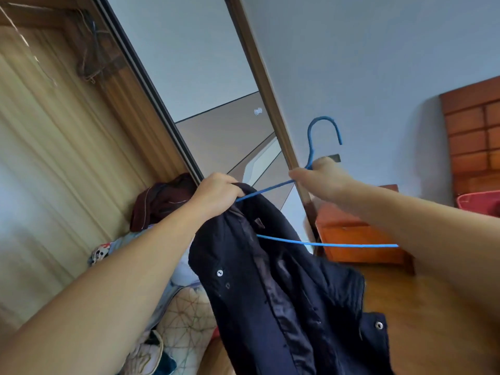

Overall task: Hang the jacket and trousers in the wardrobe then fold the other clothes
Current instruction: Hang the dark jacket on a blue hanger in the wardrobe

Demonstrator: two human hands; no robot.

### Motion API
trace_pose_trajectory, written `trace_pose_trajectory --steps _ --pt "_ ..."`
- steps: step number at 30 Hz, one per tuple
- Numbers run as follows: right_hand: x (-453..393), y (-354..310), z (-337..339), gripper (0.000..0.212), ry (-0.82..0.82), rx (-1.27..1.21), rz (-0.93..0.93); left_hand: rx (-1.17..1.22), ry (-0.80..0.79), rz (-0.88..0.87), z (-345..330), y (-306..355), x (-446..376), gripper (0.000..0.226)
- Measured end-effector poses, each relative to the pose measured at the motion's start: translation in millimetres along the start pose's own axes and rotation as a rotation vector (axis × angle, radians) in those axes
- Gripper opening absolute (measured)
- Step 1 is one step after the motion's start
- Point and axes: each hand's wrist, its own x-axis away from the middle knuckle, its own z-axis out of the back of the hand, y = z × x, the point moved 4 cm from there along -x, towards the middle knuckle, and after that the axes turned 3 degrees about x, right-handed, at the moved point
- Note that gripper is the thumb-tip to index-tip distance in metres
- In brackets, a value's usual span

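- My left hand (216,192) grips the jacket (284,288) at its collar or shoulder, fingers curled tight into the cloth, knuckles up.
- My right hand (319,180) pinches the blue hanger (324,244) at the neck just below its hook; thumb and fingers are closed on the wire.
- The hanger is thin blue wire. Its hook stands up above my right hand, open side to the right. One arm runs from my right hand into the jacket at my left hand; the bottom bar crosses to the right, in front of my right forearm.
- The jacket is dark navy, held up in the air between my two arms, hanging down to the bottom edge of view. It lies open at the front: a shiny darker lining shows inside, with metal snap studs along the front edge and one on the lower right panel.
- Behind my left hand a dark maroon garment (162,204) lies on a pile of other clothes (173,307) beside the wardrobe's sliding door (216,117).
- Lower right: wooden floor (405,307) and an orange-brown cabinet (357,239).
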Motion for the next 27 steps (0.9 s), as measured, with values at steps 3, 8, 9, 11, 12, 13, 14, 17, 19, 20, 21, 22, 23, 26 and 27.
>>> trace_pose_trajectory --steps 3,8,9,11,12,13,14,17,19,20,21,22,23,26,27 --pt "-0.1 17.1 1.0 0.029 -0.043 -0.04 -0.041 0.036 -0.068 0.011 -16.2 7.7 -3.7 0.014" --pt "2.7 46.3 -12.3 0.035 -0.096 0.003 -0.064 0.117 -0.09 -0.043 -35.0 33.8 -8.6 0.012" --pt "1.1 50.8 -13.0 0.033 -0.069 -0.047 -0.086 0.119 -0.127 -0.071 -40.7 37.9 -7.6 0.013" --pt "-2.7 57.2 -12.4 0.028 -0.022 -0.123 -0.133 0.078 -0.237 -0.139 -54.9 42.3 -1.7 0.014" --pt "-3.6 60.3 -11.3 0.027 -0.009 -0.139 -0.148 0.04 -0.286 -0.175 -61.8 42.8 1.9 0.015" --pt "-4.7 64.1 -10.9 0.028 -0.006 -0.15 -0.157 0.0 -0.315 -0.208 -67.3 42.9 5.8 0.016" --pt "-5.0 67.8 -10.7 0.029 -0.01 -0.158 -0.159 -0.034 -0.321 -0.239 -71.9 42.0 7.6 0.019" --pt "-9.1 76.1 -8.3 0.035 0.023 -0.166 -0.103 -0.057 -0.264 -0.331 -78.1 42.5 9.9 0.023" --pt "-12.3 79.7 -0.5 0.034 0.173 -0.226 -0.003 -0.061 -0.213 -0.343 -77.8 40.5 6.5 0.022" --pt "-10.0 81.6 5.4 0.029 0.315 -0.227 0.095 -0.057 -0.192 -0.336 -76.4 38.2 4.1 0.022" --pt "-2.8 82.4 11.0 0.024 0.456 -0.169 0.242 -0.057 -0.172 -0.327 -74.0 35.3 2.9 0.024" --pt "6.9 84.6 10.2 0.021 0.519 -0.061 0.415 -0.064 -0.151 -0.312 -71.1 30.4 1.4 0.026" --pt "17.1 90.3 0.0 0.02 0.465 0.058 0.578 -0.075 -0.129 -0.295 -66.9 25.2 0.8 0.029" --pt "39.7 128.2 -60.2 0.02 0.055 0.312 0.646 -0.09 -0.068 -0.251 -53.0 10.3 0.6 0.032" --pt "39.0 141.7 -77.9 0.018 -0.009 0.32 0.552 -0.085 -0.053 -0.246 -47.1 9.2 2.1 0.033"
